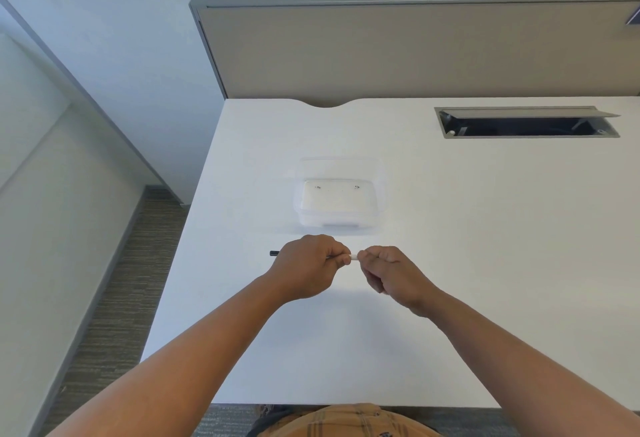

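Head view, from the left: a strip of grey carpet [114, 298] runs beside the white desk [467, 263]. My left forearm comes in from the lower left and angles up toward the middle. My left hand [308, 265] is knuckles-up with its fingers curled tight round a slim pen [354, 256]. The pen's black end [274, 253] pokes out past the outer side of that fist and points left.

The pen lies level and crosswise in front of me, over the near half of the desk. Only a short white stretch of it shows in the gap between my hands. I cannot tell whether that white piece is a cap.

My right hand [389, 270] meets it from the other side, fingers folded in, thumb and forefinger pinching the white end. The right forearm slants in from the lower right, so both arms make a narrow V.

Just beyond my hands sits a clear plastic container [337, 206], apart from them. Further right is an open cable hatch [526, 123] — set into the desk near the tan partition [381, 52].
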The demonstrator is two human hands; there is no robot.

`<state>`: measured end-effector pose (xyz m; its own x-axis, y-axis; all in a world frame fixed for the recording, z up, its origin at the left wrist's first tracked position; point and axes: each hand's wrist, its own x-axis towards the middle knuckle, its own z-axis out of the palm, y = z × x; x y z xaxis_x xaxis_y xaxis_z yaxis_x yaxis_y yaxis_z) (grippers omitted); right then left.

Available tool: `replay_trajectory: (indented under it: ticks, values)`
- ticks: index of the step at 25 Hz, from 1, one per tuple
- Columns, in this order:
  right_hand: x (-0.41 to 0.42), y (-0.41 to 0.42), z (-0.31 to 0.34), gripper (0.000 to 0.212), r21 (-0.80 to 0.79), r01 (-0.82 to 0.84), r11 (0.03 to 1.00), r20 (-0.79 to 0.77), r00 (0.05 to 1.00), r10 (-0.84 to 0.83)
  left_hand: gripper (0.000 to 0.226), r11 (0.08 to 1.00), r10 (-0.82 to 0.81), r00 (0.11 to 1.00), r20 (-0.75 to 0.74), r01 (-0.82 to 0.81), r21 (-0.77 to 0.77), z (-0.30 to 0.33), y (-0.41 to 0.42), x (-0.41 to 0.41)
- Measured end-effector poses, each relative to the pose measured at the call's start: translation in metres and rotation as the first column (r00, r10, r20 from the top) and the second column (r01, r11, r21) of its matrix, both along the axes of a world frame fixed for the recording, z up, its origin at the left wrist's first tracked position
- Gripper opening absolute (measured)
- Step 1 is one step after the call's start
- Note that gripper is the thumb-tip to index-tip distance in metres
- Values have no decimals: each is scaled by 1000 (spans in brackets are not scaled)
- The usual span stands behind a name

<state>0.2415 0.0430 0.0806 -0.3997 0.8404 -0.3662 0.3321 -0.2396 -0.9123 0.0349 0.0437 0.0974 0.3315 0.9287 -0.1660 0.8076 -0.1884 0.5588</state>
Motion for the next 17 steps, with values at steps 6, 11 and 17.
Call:
replay_trajectory:
  ticks: [6,11,17]
  values:
    - [3,4,0,23,138,25,990,84,996,-37,25,991,73,997,28,-70,-116,-1,4,-1]
    - [6,4,-4,13,538,-138,831,295,955,-33,24,971,104,992,76,-85,-223,-2,6,-2]
    - [-3,1,5,37,-30,102,994,24,995,-101,30,999,1,999,-44,1,50,0,1,4]
